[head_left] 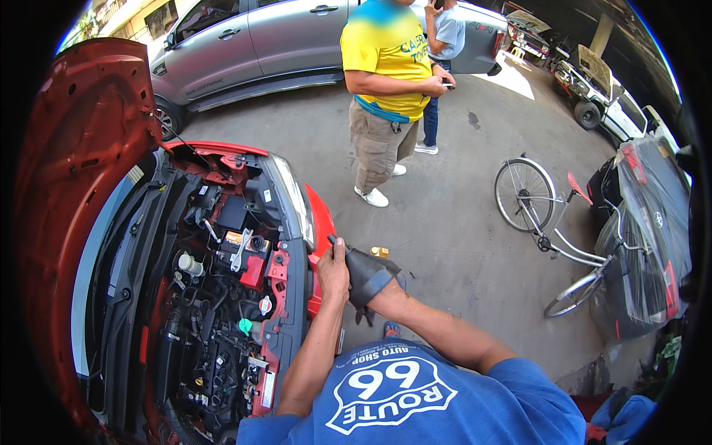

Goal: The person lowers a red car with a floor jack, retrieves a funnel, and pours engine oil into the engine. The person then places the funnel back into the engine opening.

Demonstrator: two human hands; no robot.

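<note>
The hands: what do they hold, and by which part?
A black glove: the left hand grips its cuff edge, pulling it over the right hand.

Car repair yard: open-hooded red car (245,245)

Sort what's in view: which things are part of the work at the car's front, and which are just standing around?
In hand:
left hand
right hand, mostly hidden
dark funnel-like piece, gripped by both
red car's open engine bay

Standing about:
bicycle
silver pickup
two people
wrapped dark vehicle
</note>
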